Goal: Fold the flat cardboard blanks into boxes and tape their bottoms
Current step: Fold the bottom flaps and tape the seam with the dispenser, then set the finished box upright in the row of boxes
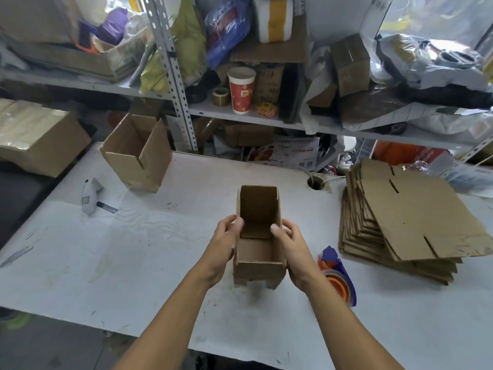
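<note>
Both hands hold a small opened cardboard box (pixel 258 236) above the middle of the white tabletop (pixel 133 249), nearer its front edge. The left hand (pixel 222 247) grips the box's left wall, thumb hooked over the rim; the right hand (pixel 292 249) clasps the right wall the same way. The box's open end faces up, flaps folded inside. A stack of flat blanks (pixel 405 222) sits by the right edge, a tape dispenser (pixel 337 273) just beside the right wrist. A finished open box (pixel 137 153) stands near the back left corner, a white handheld tool (pixel 90 194) lying in front of it
</note>
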